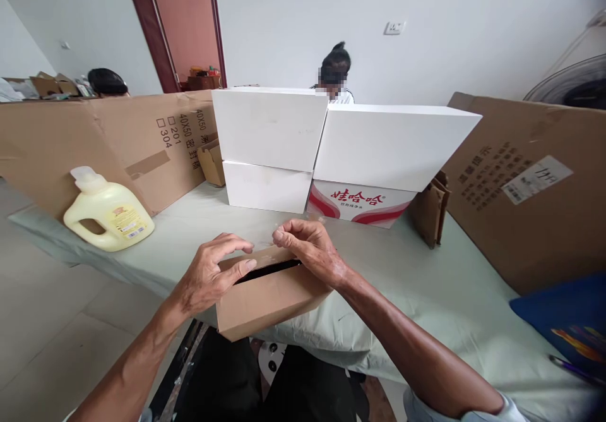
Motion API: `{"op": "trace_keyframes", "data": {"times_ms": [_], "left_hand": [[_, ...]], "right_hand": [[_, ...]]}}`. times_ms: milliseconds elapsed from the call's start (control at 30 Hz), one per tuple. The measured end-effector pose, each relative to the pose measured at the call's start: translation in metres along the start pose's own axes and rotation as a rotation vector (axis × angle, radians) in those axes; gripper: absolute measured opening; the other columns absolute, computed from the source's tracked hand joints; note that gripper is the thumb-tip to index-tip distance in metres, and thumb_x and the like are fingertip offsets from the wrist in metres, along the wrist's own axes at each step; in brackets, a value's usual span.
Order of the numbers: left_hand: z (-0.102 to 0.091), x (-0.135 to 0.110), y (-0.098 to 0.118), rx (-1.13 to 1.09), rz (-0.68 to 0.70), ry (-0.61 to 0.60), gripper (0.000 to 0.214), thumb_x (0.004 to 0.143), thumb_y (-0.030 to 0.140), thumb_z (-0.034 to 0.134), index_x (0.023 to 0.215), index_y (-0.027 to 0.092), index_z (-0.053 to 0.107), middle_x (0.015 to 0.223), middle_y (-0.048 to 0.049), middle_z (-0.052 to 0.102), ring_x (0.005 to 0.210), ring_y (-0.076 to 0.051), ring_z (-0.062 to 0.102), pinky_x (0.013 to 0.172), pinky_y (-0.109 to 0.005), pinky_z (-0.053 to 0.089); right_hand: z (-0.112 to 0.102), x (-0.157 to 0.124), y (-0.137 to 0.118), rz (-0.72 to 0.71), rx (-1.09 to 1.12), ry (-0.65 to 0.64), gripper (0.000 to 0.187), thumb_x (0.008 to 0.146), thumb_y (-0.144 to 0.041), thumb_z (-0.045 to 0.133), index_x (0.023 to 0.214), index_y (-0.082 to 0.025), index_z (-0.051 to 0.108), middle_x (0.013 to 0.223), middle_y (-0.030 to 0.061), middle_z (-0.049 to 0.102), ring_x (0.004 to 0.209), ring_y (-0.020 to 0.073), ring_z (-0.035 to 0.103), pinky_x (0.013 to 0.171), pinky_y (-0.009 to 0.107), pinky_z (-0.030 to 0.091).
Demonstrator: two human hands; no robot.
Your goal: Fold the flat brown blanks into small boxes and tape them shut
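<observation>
A small brown cardboard box (272,302) sits at the table's near edge, with a dark gap along its top between the flaps. My left hand (211,273) is at the box's left end, thumb by the gap and fingers apart, holding nothing. Over the far right part of the box is my right hand (312,251). Its thumb and forefinger are pinched together, and what they hold, if anything, is too small to make out. The contents of the box are hidden in shadow.
White boxes (267,128) stand stacked across the table (392,283), one with red lettering (357,199). A yellow jug (111,213) stands left. Large cardboard panels (534,188) flank both sides. A blue item (563,321) and a pen (572,368) lie right. A person (335,71) sits behind.
</observation>
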State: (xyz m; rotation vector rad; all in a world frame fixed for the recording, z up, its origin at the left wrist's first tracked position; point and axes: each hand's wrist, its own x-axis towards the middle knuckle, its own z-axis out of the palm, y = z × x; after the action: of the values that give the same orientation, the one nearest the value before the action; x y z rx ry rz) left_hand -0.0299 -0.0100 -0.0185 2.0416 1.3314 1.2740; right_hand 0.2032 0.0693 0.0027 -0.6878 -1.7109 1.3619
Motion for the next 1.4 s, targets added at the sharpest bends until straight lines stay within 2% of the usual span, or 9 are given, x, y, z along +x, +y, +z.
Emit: {"op": "trace_keyframes", "data": {"times_ms": [133,233,300,433,667,933,1067,1233,1400], "left_hand": [[0.006,0.020,0.018,-0.117,-0.076,-0.014,0.030,0.092,0.039,0.082,0.119,0.026,0.084,0.105,-0.0036,0.084,0.096,-0.020,0.076,0.086,-0.030,0.060],[0.013,0.028,0.023,-0.161,-0.062,-0.007,0.015,0.092,0.033,0.078,0.098,0.022,0.086,0.092,-0.0032,0.083,0.085,-0.018,0.074,0.080,-0.028,0.059],[0.016,0.029,0.022,-0.181,-0.077,0.013,0.015,0.091,0.031,0.076,0.086,0.019,0.084,0.081,-0.0032,0.080,0.075,-0.016,0.070,0.073,-0.027,0.057],[0.020,0.030,0.018,-0.314,-0.222,0.020,0.020,0.088,0.035,0.081,0.082,0.016,0.083,0.072,-0.0041,0.077,0.064,-0.015,0.067,0.061,-0.025,0.054],[0.016,0.035,0.015,-0.666,-0.404,-0.129,0.026,0.077,0.035,0.095,0.086,0.014,0.081,0.075,-0.0061,0.080,0.067,-0.016,0.072,0.069,-0.027,0.062],[0.012,0.035,0.010,-0.788,-0.372,-0.219,0.027,0.078,0.035,0.095,0.092,0.014,0.086,0.079,-0.0079,0.081,0.072,-0.016,0.073,0.073,-0.027,0.062],[0.013,0.034,0.008,-0.752,-0.368,-0.179,0.025,0.079,0.035,0.095,0.089,0.014,0.085,0.083,-0.0086,0.082,0.076,-0.017,0.075,0.076,-0.029,0.064],[0.016,0.031,0.006,-0.756,-0.387,-0.101,0.024,0.079,0.034,0.096,0.089,0.016,0.084,0.071,-0.0035,0.076,0.067,-0.015,0.070,0.071,-0.027,0.061],[0.017,0.034,0.007,-0.821,-0.344,-0.121,0.025,0.074,0.036,0.099,0.084,0.017,0.085,0.065,-0.0022,0.072,0.061,-0.015,0.066,0.068,-0.030,0.059]], "right_hand": [[0.000,-0.002,-0.003,-0.048,-0.052,-0.048,0.058,0.087,-0.075,0.082,0.081,-0.018,0.074,0.074,0.0004,0.063,0.070,0.0136,0.049,0.064,0.027,0.040],[-0.001,-0.005,-0.002,-0.097,-0.076,-0.056,0.055,0.092,-0.072,0.080,0.083,-0.017,0.074,0.075,0.0009,0.064,0.071,0.0139,0.051,0.064,0.027,0.040],[-0.001,-0.007,0.000,-0.147,-0.069,-0.058,0.050,0.096,-0.066,0.079,0.085,-0.018,0.075,0.077,0.0005,0.065,0.072,0.0137,0.053,0.066,0.027,0.043],[-0.002,-0.010,0.003,-0.292,-0.084,-0.072,0.035,0.102,-0.053,0.079,0.091,-0.020,0.077,0.083,0.0011,0.072,0.079,0.0154,0.064,0.077,0.029,0.052],[-0.002,-0.011,0.012,-0.446,-0.205,-0.100,0.035,0.104,-0.055,0.077,0.093,-0.022,0.076,0.088,0.0031,0.074,0.079,0.0168,0.069,0.079,0.032,0.056],[-0.001,-0.010,0.014,-0.527,-0.233,-0.092,0.031,0.109,-0.048,0.072,0.094,-0.022,0.075,0.087,0.0029,0.073,0.078,0.0156,0.068,0.077,0.030,0.056],[0.000,-0.010,0.016,-0.540,-0.267,-0.041,0.033,0.109,-0.049,0.071,0.091,-0.022,0.074,0.083,0.0028,0.073,0.076,0.0161,0.067,0.076,0.030,0.055],[0.001,-0.010,0.019,-0.561,-0.312,-0.002,0.031,0.110,-0.046,0.069,0.091,-0.022,0.072,0.083,0.0023,0.072,0.075,0.0159,0.065,0.075,0.030,0.053],[0.002,-0.011,0.018,-0.577,-0.347,-0.020,0.031,0.111,-0.046,0.068,0.091,-0.022,0.072,0.083,0.0028,0.071,0.076,0.0163,0.066,0.074,0.030,0.052]]}}
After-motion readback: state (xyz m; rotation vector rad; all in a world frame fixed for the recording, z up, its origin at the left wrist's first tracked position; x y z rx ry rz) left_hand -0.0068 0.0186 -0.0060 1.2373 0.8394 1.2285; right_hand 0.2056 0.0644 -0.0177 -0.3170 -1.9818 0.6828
